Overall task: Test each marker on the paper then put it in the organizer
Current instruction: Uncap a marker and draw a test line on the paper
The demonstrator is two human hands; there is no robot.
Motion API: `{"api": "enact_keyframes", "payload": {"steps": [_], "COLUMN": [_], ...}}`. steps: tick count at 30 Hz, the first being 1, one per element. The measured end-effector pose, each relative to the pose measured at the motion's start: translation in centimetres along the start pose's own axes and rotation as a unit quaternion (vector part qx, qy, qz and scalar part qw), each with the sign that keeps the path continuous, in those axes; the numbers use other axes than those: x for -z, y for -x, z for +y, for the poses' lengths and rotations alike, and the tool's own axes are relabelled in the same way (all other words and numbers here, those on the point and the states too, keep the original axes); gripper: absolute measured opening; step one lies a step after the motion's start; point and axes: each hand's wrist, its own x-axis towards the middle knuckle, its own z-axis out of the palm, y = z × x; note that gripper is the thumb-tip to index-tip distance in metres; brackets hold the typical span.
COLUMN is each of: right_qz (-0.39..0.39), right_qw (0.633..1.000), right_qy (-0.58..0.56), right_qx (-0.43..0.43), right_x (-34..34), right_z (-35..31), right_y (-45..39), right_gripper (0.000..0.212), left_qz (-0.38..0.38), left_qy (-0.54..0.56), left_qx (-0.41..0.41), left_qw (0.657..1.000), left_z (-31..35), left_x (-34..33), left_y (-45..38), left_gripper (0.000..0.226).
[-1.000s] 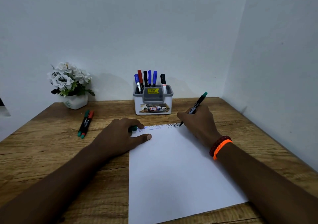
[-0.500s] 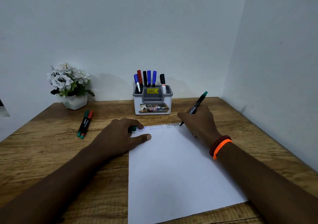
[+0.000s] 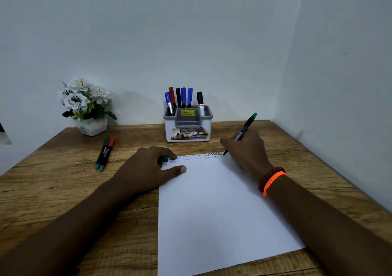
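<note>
A green-ended marker (image 3: 244,127) is held in the grip of the right hand (image 3: 246,150), with its tip down on the top edge of the paper (image 3: 222,207), at the end of a row of zigzag marks (image 3: 213,154). A green cap (image 3: 163,159) is held in the grip of the left hand (image 3: 146,169), which rests on the paper's corner. Six markers (image 3: 183,97) are already stood in the organizer (image 3: 188,127). Two more markers (image 3: 105,152) are left lying on the bench (image 3: 63,190). So most seems done: this one is being tested, and two are still to be tried.
</note>
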Motion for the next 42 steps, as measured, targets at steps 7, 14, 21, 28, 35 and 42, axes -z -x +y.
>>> {"api": "enact_keyframes", "payload": {"steps": [7, 14, 21, 28, 35, 42], "right_qz": [-0.002, 0.004, 0.009, 0.005, -0.036, -0.111], "right_qw": [1.0, 1.0, 0.999, 0.972, 0.963, 0.943], "right_qy": [0.006, -0.003, -0.033, -0.207, -0.246, -0.293], "right_qx": [-0.003, -0.007, -0.029, -0.108, -0.105, -0.109], "right_x": [0.1, 0.0, 0.0, 0.6, 0.9, 0.3], "right_z": [0.0, 0.2, 0.1, -0.3, -1.1, -2.1], "right_y": [0.0, -0.2, -0.4, -1.0, -0.7, 0.8], "right_gripper": [0.032, 0.029, 0.023, 0.016, 0.01, 0.011], "left_qz": [-0.004, -0.004, -0.009, 0.035, 0.08, 0.14], "left_qy": [-0.001, -0.003, -0.007, 0.015, 0.063, 0.162], "left_qx": [0.001, -0.001, 0.001, -0.008, -0.022, -0.05], "left_qw": [1.0, 1.0, 1.0, 0.999, 0.995, 0.975], "left_z": [-0.1, 0.1, 0.5, 0.9, 0.9, 1.5], "left_x": [0.0, 0.1, 0.5, 1.3, 1.6, 2.0], "left_y": [-0.1, 0.0, 0.2, 0.5, 0.5, 0.6], "left_gripper": [0.069, 0.065, 0.064, 0.036, 0.024, 0.023]}}
